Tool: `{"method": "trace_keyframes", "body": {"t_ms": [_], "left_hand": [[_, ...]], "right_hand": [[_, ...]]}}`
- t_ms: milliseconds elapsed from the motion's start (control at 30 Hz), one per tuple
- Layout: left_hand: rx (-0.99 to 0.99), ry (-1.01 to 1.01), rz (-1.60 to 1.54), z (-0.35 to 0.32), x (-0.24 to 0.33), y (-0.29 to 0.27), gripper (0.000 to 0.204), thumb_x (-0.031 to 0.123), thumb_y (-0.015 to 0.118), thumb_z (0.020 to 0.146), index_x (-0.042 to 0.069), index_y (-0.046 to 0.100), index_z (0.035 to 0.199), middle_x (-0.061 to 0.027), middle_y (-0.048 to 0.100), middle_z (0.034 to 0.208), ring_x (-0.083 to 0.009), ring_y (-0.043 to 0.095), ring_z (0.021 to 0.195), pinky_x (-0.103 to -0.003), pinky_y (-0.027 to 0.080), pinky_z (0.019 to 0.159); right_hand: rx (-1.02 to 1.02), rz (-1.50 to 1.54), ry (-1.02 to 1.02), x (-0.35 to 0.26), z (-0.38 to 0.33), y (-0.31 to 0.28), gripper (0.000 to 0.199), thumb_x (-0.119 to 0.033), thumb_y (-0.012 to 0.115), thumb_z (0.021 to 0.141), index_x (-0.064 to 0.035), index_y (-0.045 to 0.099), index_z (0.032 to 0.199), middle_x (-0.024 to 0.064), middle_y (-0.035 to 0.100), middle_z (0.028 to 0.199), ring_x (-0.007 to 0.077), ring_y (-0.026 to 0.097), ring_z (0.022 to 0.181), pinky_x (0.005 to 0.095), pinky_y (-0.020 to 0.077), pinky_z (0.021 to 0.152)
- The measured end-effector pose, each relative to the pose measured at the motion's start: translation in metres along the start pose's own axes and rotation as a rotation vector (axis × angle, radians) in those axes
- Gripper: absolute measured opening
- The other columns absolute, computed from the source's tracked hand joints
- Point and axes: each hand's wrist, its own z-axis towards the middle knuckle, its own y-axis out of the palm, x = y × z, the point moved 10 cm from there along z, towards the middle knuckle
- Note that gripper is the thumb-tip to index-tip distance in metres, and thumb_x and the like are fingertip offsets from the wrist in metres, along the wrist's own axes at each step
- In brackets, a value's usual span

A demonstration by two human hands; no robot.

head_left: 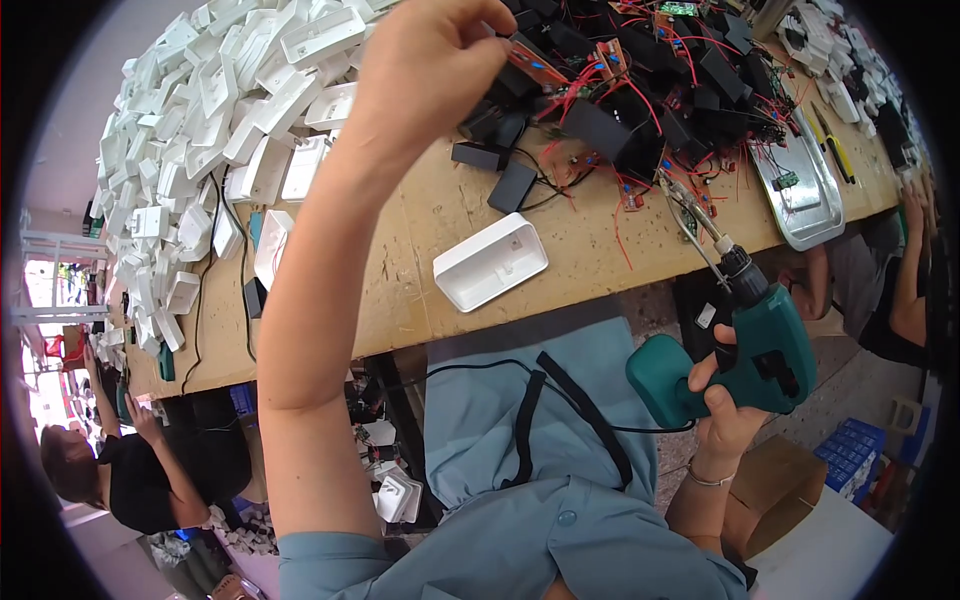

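Left hand (430,75) raised over the bench, fingers curled shut and pinching something at the edge of the tangle of black parts and red-wired boards (620,90); exactly what is pinched hidden behind the knuckles, perhaps the brown circuit board (537,66) poking out just beside the fingertips. Right hand (725,395) lower, near the bench edge, wrapped tight around the grip of a teal power screwdriver (765,345), bit (690,215) pointing up toward the wiring; tip lost against the clutter, contact impossible to judge. Between the two hands, a white plastic housing (491,261) lying open side up on the wooden bench (400,300), apart from both. Farther left, a big heap of similar white housings (200,130), blurring toward the rim. Far right, a metal tray (800,195) holding a small part too small to identify. Below, a grey-blue apron (520,450) covering the lap. At the lower left edge, another person (150,470), partly cut off.
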Motion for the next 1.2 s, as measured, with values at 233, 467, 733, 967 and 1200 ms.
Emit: {"method": "trace_keyframes", "body": {"t_ms": [233, 467, 733, 967, 1200], "left_hand": [[0.321, 0.127, -0.197, -0.015, -0.025, -0.090, 0.009, 0.004, 0.061, 0.082, -0.001, 0.064, 0.089, -0.0013, 0.061, 0.074, -0.0073, 0.055, 0.065, -0.021, 0.044, 0.060], [0.301, -0.120, -0.143, -0.100, -0.079, -0.104, 0.015, 0.006, 0.065, 0.082, -0.002, 0.067, 0.095, -0.0031, 0.066, 0.076, -0.0069, 0.059, 0.068, -0.019, 0.046, 0.062], [-0.454, -0.333, -0.154, -0.205, -0.089, -0.042, 0.030, 0.017, 0.065, 0.084, -0.001, 0.062, 0.108, -0.0126, 0.067, 0.096, -0.0213, 0.064, 0.083, -0.032, 0.050, 0.076], [-0.135, 0.195, 0.383, -0.188, -0.060, -0.066, 0.013, 0.010, 0.059, 0.083, 0.003, 0.062, 0.093, -0.0112, 0.062, 0.078, -0.0303, 0.060, 0.071, -0.037, 0.047, 0.061], [0.060, -0.078, 0.455, -0.172, -0.099, -0.062, 0.017, 0.013, 0.060, 0.084, 0.002, 0.063, 0.096, -0.0110, 0.060, 0.076, -0.0263, 0.059, 0.063, -0.035, 0.046, 0.057]], "right_hand": [[-0.038, 0.045, -0.021, -0.003, 0.002, 0.011, 0.065, -0.020, 0.074, 0.076, 0.0027, 0.041, 0.127, 0.0174, 0.054, 0.118, 0.0151, 0.056, 0.068, 0.0284, 0.0473, 0.057], [-0.110, 0.053, -0.033, -0.002, 0.005, 0.021, 0.067, -0.020, 0.073, 0.078, 0.0009, 0.037, 0.131, 0.0182, 0.051, 0.121, 0.0150, 0.055, 0.069, 0.0288, 0.0465, 0.058], [-0.216, 0.101, -0.051, 0.000, 0.008, 0.040, 0.064, -0.016, 0.070, 0.080, 0.0026, 0.035, 0.132, 0.0197, 0.049, 0.125, 0.0149, 0.053, 0.072, 0.0275, 0.0450, 0.061], [-0.270, 0.135, -0.004, -0.001, 0.003, 0.064, 0.065, -0.017, 0.071, 0.080, 0.0024, 0.036, 0.131, 0.0190, 0.049, 0.126, 0.0146, 0.053, 0.072, 0.0271, 0.0445, 0.061], [-0.245, 0.156, 0.022, 0.001, -0.001, 0.074, 0.066, -0.021, 0.075, 0.075, 0.0054, 0.041, 0.126, 0.0170, 0.053, 0.119, 0.0152, 0.056, 0.067, 0.0276, 0.0449, 0.054]]}}
